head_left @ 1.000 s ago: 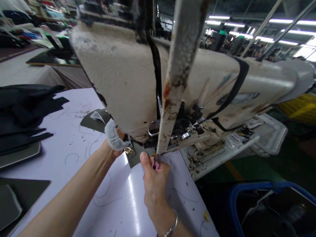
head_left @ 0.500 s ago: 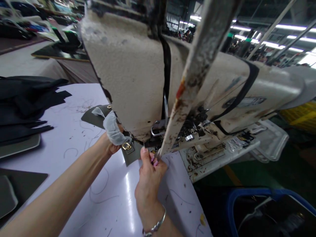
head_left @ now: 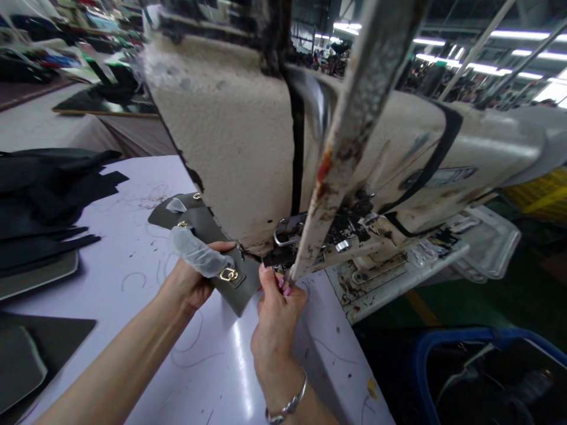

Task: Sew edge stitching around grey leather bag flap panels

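A grey-green leather-like panel (head_left: pixel 245 292) lies under the head of a sewing machine (head_left: pixel 230 136). It carries gold buckles (head_left: pixel 228 274) and a handle wrapped in white film (head_left: pixel 199 252). My left hand (head_left: pixel 195 286) grips the panel's near left side, partly hidden by the wrapped handle; one finger lies along the panel's top. Close to the presser foot, my right hand (head_left: pixel 279 316) is closed, thumb against the panel's right edge, with pink nails showing. The needle area is mostly hidden behind the machine head and my fingers.
A rusty metal bar (head_left: pixel 332 159) slants in front of the machine. Black fabric pieces (head_left: pixel 44 206) and grey panels (head_left: pixel 44 342) lie at the left of the white table (head_left: pixel 212 378). A blue-rimmed bin (head_left: pixel 420 372) stands at lower right. Loose threads are scattered about.
The panel has swung out slightly toward me and right, showing more of its surface and the wrapped handle. Both hands shifted slightly with it, keeping their holds.
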### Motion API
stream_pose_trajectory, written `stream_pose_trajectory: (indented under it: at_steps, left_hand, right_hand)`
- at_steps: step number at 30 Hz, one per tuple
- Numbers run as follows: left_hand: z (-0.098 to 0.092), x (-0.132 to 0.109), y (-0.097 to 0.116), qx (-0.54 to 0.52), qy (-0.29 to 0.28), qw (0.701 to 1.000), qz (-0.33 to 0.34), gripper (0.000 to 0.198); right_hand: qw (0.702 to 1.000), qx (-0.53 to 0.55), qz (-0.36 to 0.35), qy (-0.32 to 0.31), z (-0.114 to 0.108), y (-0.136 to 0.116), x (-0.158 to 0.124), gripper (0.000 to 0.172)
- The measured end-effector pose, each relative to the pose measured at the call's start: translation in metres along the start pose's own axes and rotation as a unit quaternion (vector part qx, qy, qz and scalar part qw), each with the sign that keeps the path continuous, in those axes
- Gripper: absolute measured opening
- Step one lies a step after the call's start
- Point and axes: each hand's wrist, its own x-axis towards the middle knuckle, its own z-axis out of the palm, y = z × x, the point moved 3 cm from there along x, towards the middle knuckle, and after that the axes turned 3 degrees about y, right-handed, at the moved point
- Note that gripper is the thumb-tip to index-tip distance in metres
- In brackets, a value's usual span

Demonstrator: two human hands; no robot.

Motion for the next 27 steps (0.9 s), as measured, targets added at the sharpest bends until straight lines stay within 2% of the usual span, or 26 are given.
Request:
stream_pose_trajectory:
  at_steps: [3,7,10,14,17,20,22,23,24,26,27]
  left_hand:
    - [-0.011,-0.003,-0.011,0.018,-0.021,1.000,-0.012,0.013]
    - [-0.023,-0.022,-0.026,-0.029,0.048,0.998,0.013,0.006]
    - [-0.026,-0.040,-0.040,-0.075,0.097,0.992,0.009,0.013]
    - [-0.029,-0.065,-0.058,-0.098,0.141,0.985,0.013,0.023]
    - [-0.028,-0.080,-0.067,-0.099,0.161,0.982,0.002,0.032]
    - [-0.028,-0.088,-0.072,-0.092,0.161,0.983,-0.003,0.032]
    - [-0.034,-0.094,-0.073,-0.058,0.137,0.989,-0.017,0.020]
    - [-0.038,-0.097,-0.075,-0.021,0.100,0.993,-0.054,0.015]
    - [-0.044,-0.102,-0.078,0.033,0.045,0.992,-0.109,0.028]
    - [-0.059,-0.115,-0.082,0.182,-0.090,0.957,-0.209,0.062]
    - [-0.068,-0.121,-0.081,0.263,-0.134,0.933,-0.205,0.069]
  right_hand:
    - [1.000,0.006,-0.007,-0.015,-0.004,-0.001,0.001,0.043]
    - [0.997,0.032,0.005,-0.070,-0.014,-0.006,0.003,0.045]
    - [0.993,-0.006,0.009,-0.118,-0.027,-0.013,0.004,0.046]
    - [0.987,-0.052,-0.010,-0.152,-0.045,-0.024,0.013,0.042]
    - [0.981,-0.063,-0.010,-0.182,-0.050,-0.028,0.025,0.034]
    - [0.978,-0.068,-0.017,-0.196,-0.050,-0.028,0.036,0.032]
    - [0.976,-0.065,-0.032,-0.203,-0.047,-0.027,0.041,0.034]
    - [0.975,-0.062,-0.041,-0.208,-0.046,-0.026,0.043,0.036]
    - [0.974,-0.059,-0.048,-0.212,-0.046,-0.026,0.044,0.038]
    - [0.972,-0.061,-0.057,-0.217,-0.045,-0.025,0.046,0.041]
    - [0.971,-0.067,-0.058,-0.221,-0.045,-0.025,0.046,0.040]
